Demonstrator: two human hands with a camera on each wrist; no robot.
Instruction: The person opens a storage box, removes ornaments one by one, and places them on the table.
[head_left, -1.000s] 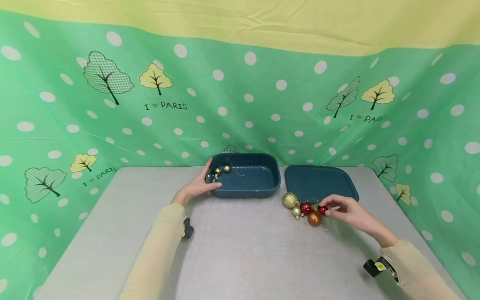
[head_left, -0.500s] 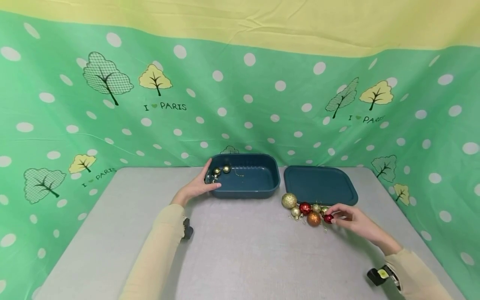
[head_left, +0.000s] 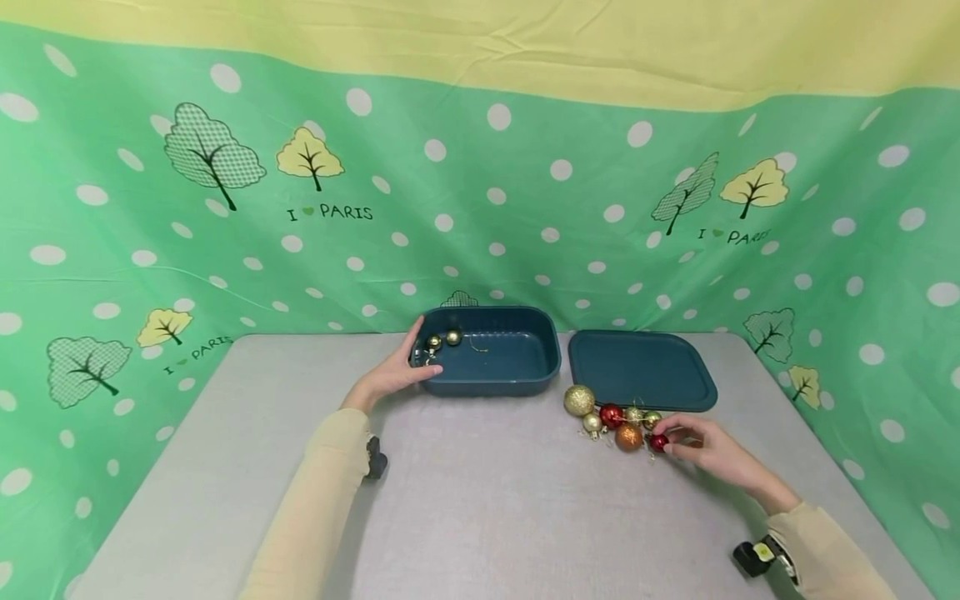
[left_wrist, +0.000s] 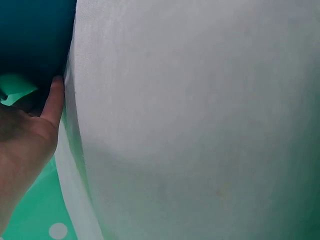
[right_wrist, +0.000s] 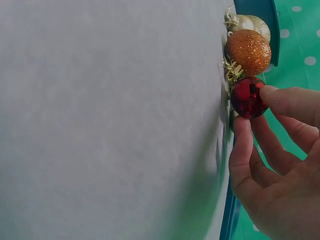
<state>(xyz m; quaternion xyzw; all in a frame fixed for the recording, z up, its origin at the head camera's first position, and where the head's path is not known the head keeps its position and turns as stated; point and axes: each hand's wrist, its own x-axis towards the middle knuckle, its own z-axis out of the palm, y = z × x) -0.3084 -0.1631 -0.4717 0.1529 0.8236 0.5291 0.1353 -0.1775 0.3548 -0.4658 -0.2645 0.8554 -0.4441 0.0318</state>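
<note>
My left hand (head_left: 390,372) holds the left end of a dark blue plastic box (head_left: 487,388), its thumb along the front and fingers on the far side. In the left wrist view its thumb (left_wrist: 54,102) lies against the box wall. Two small gold baubles (head_left: 453,337) lie inside the box at the left. My right hand (head_left: 712,450) pinches a shiny red bauble (right_wrist: 248,97) between thumb and fingertips, low at the right of a bauble cluster. Next to it are an orange glitter bauble (right_wrist: 248,52), another red bauble (head_left: 611,415) and several gold ones, including a larger glittery one (head_left: 579,400).
A flat dark blue lid (head_left: 641,367) lies right of the box, behind the baubles. The grey-covered table (head_left: 495,500) extends in front. A green dotted curtain (head_left: 525,225) hangs close behind the box and lid, and along both sides.
My right hand has moved slightly right and toward the front with the red bauble, uncovering gold baubles behind it. My left hand stays on the box.
</note>
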